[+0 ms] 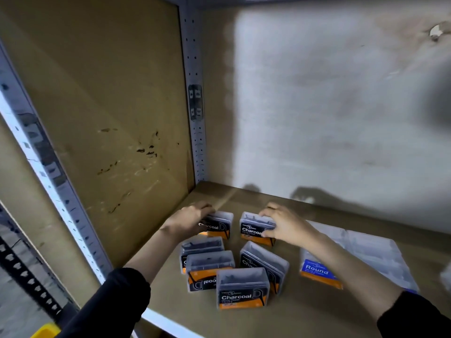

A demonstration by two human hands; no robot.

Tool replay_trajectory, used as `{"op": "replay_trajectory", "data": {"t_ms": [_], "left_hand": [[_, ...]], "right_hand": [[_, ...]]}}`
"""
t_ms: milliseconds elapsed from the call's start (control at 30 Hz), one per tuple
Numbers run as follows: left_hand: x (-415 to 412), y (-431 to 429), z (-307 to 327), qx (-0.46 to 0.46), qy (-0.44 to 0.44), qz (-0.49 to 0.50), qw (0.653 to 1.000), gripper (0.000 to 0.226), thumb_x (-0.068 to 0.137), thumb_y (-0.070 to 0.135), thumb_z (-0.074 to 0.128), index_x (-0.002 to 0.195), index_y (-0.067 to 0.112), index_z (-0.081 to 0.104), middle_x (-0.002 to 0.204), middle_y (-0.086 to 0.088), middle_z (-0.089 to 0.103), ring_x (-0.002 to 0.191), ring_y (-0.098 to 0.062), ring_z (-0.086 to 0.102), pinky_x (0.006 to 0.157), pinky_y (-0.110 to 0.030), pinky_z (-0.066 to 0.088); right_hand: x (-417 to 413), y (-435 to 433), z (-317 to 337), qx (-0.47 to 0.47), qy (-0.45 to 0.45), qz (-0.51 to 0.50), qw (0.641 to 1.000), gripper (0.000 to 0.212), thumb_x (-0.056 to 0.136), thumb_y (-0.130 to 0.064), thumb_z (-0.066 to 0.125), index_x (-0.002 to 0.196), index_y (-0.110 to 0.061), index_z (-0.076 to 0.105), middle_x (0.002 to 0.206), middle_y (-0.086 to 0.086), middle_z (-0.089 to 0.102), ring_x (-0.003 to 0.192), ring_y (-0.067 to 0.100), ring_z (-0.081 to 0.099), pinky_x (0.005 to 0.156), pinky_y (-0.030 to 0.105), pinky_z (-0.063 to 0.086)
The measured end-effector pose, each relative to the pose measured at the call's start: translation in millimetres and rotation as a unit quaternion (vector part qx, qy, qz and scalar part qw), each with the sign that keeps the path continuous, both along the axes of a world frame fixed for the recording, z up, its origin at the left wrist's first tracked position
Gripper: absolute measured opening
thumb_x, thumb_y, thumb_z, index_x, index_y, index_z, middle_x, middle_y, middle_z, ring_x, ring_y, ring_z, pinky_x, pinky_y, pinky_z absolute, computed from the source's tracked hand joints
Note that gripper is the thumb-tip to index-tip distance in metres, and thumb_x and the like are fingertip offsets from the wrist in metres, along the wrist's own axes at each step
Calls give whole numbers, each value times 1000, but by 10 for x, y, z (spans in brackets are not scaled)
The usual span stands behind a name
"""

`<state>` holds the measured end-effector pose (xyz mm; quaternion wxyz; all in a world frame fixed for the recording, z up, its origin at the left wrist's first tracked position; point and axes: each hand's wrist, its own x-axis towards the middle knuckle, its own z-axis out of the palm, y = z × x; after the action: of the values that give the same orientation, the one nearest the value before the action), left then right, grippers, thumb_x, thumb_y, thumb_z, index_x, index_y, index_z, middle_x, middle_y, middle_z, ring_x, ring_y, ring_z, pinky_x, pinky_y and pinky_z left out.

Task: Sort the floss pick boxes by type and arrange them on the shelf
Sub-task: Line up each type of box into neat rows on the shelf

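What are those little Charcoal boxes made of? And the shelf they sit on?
The small clear Charcoal floss boxes look like frosted, see-through plastic: dark picks show through the lids. The flat brown shelf board looks like matte cardboard or fibreboard; I cannot tell which.

We saw a brown shelf board [317, 320] carrying everything. A Charcoal box [219, 226] stood under the fingers [205, 208] of our left hand [190, 220], a second Charcoal box [252, 230] between the fingers [268, 211] and thumb of our right hand [286, 228]. Four more Charcoal boxes [241, 289] crowded just nearer us than those fingers. Right of the right fingers lay a blue Round box [317, 272] beside blurred clear boxes [366, 250]
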<state>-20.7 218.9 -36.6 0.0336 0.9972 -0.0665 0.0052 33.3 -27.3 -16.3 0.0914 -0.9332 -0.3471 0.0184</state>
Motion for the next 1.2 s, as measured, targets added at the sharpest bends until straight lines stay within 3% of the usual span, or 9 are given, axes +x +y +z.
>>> {"op": "replay_trajectory", "data": {"t_ms": [167, 633, 1200], "left_hand": [[86, -1, -31, -22, -32, -17, 999, 43, 90, 13, 56, 133, 11, 49, 137, -7, 49, 125, -26, 48, 100, -34, 41], [291, 2, -26, -59, -62, -47, 995, 36, 88, 2, 55, 123, 1, 58, 130, -14, 57, 120, -30, 55, 98, -35, 45], [287, -35, 41, 5, -10, -31, 999, 47, 92, 8, 50, 138, 9, 42, 144, -6, 42, 128, -26, 46, 106, -35, 39]], "right_hand": [[-10, 41, -80, -12, -31, -4, 999, 39, 90, -20, 54, 129, -14, 48, 130, 3, 46, 121, 18, 43, 93, 28, 40], [59, 165, -131, 34, -30, -24, 999, 41, 88, -13, 57, 129, -15, 53, 124, 4, 51, 116, 20, 47, 91, 32, 44], [-8, 180, -58, 2, -44, -20, 999, 41, 89, -14, 55, 129, -14, 49, 128, 4, 47, 119, 19, 44, 83, 29, 44]]}}
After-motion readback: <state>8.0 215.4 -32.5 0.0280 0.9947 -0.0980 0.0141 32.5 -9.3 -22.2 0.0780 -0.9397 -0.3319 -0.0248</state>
